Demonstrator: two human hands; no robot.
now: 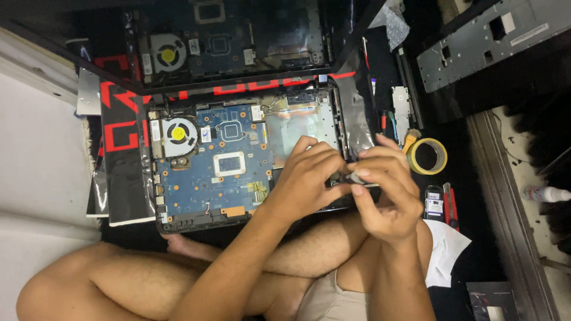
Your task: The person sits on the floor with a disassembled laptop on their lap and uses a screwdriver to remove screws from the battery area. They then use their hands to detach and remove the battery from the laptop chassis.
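An opened laptop base point(178, 220) lies on a black and red mat, showing a blue circuit board point(208, 184) and a round cooling fan point(179, 134). My left hand point(309, 178) and my right hand point(383, 190) meet over the laptop's right front corner. Both pinch a small grey metal part point(357, 176) between their fingertips. The part is mostly hidden by my fingers. My crossed bare legs rest just below the laptop.
A mirror-like panel point(238, 35) at the top reflects the board. A roll of yellow tape point(427, 156), a red-handled tool point(451, 205) and a small black box point(434, 203) lie to the right. A grey metal plate point(493, 41) sits top right, white paper point(446, 246) by my knee.
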